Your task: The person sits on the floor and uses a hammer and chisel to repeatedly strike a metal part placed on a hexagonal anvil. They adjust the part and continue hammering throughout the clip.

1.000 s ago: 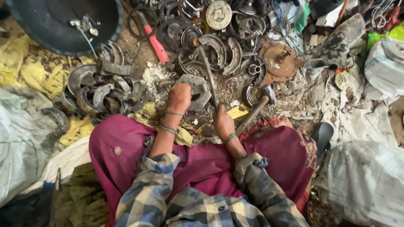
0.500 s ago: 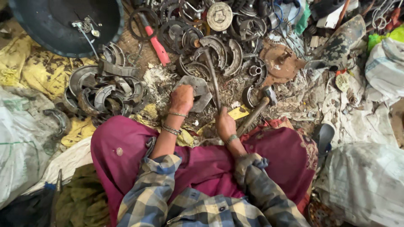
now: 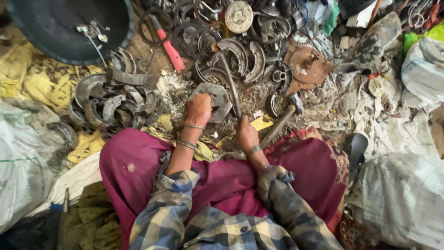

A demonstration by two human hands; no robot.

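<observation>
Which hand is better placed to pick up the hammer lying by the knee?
Right, I'd judge. The right hand grips a thin metal rod, but the hammer lies just beside it. The left hand rests on a grey metal plate, farther off and across the rod.

The black pan point(image 3: 69, 28) is cut by the top edge; the left hand point(image 3: 199, 109) hides its fingers.

- From my feed I see a white woven sack point(image 3: 21, 171) slumped at the left edge.
- A large white sack point(image 3: 402, 199) lies at lower right, crumpled and dirty.
- Another white sack point(image 3: 423, 69) sits at the right edge, a bright green bag point(image 3: 434, 32) just above it.
- No labels, signs or screens that I can make out.
</observation>
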